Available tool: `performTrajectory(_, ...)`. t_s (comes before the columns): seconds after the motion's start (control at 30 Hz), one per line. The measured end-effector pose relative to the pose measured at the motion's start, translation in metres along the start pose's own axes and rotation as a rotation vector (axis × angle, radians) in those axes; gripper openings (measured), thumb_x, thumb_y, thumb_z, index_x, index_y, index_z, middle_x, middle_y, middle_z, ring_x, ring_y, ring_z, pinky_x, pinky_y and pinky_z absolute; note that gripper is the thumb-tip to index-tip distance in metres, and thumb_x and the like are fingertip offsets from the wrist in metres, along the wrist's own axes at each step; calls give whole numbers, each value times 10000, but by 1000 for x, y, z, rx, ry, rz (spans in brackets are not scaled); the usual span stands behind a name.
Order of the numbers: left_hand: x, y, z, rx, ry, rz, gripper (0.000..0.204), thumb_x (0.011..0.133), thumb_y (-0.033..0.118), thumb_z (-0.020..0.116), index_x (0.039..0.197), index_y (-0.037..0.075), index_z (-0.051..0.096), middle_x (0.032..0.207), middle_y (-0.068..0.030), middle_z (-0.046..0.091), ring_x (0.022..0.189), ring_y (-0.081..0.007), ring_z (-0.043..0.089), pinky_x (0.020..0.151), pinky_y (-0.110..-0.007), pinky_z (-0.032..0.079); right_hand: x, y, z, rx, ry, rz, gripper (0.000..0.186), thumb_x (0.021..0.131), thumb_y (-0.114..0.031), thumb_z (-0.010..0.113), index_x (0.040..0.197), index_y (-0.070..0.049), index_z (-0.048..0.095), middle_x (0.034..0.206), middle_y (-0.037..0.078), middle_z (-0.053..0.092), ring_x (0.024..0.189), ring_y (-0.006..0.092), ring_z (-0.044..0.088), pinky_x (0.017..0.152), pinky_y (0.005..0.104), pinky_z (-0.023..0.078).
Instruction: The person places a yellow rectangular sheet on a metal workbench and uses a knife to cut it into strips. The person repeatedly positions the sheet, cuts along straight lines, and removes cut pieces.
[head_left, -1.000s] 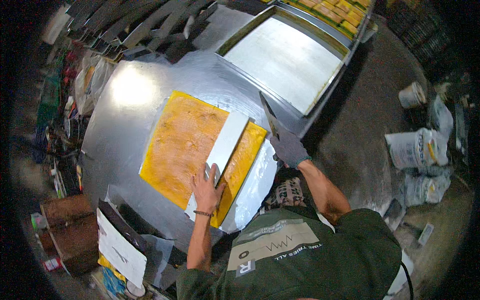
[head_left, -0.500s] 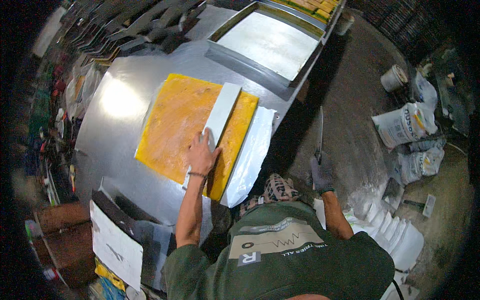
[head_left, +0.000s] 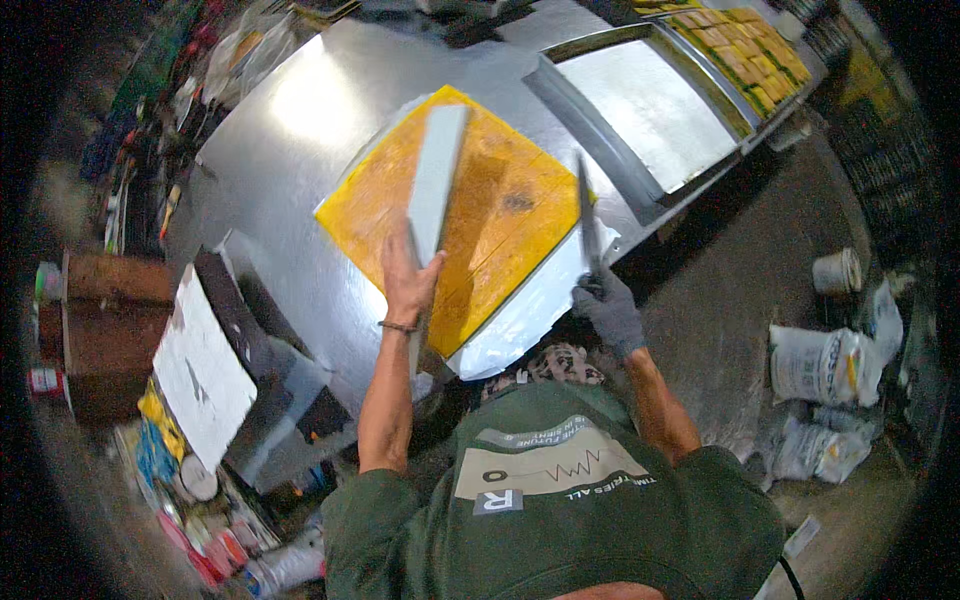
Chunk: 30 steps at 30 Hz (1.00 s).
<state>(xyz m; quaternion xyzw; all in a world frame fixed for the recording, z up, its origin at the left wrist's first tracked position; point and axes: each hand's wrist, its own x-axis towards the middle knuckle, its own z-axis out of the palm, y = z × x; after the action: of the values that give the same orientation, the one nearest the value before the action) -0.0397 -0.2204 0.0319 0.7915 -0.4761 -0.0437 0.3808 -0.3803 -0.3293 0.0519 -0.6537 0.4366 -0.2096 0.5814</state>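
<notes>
While my left grip pinched a pale strip over the yellow slab, my gloved right grip clasped a knife by the table's edge.

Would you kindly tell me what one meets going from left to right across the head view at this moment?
Brown boxes, white board, left hand holding a white bar, gloved right hand holding a knife, pale bucket.

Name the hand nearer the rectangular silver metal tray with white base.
Right. The grey-gloved right hand is on the person's side of the tray, apart from it. The bare left hand is farther off to the tray's left, holding a long white strip.
</notes>
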Motion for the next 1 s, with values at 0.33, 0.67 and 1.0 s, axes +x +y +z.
performTrajectory(0.33, -139, -15, -113, 114, 378, -552, 819, 828, 221, 783, 1505, 20, 369, 1337, -183, 471, 1260, -339, 479, 1077, -430, 389, 61, -1, 124, -313, -1268, -278, 276, 835, -103, 648, 1106, -55, 663, 974, 103, 707, 885, 198, 641, 820, 361, 515)
performTrajectory(0.67, -219, 49, -132, 314, 516, -732, 809, 803, 177, 769, 1511, 78, 390, 1288, -183, 460, 1206, -356, 491, 1040, -454, 396, 65, 0, 183, -269, -1143, -256, 262, 854, -104, 634, 1111, -78, 676, 1029, 120, 723, 942, 217, 679, 880, 366, 523)
performTrajectory(1.0, -210, 43, -134, 264, 478, -618, 850, 743, 114, 749, 1514, 92, 391, 1254, -181, 451, 1172, -365, 491, 1032, -469, 399, 132, -56, 144, 107, -605, 236, 359, 909, -224, 609, 1190, -27, 501, 874, 95, 597, 574, 155, 588, 471, 333, 511)
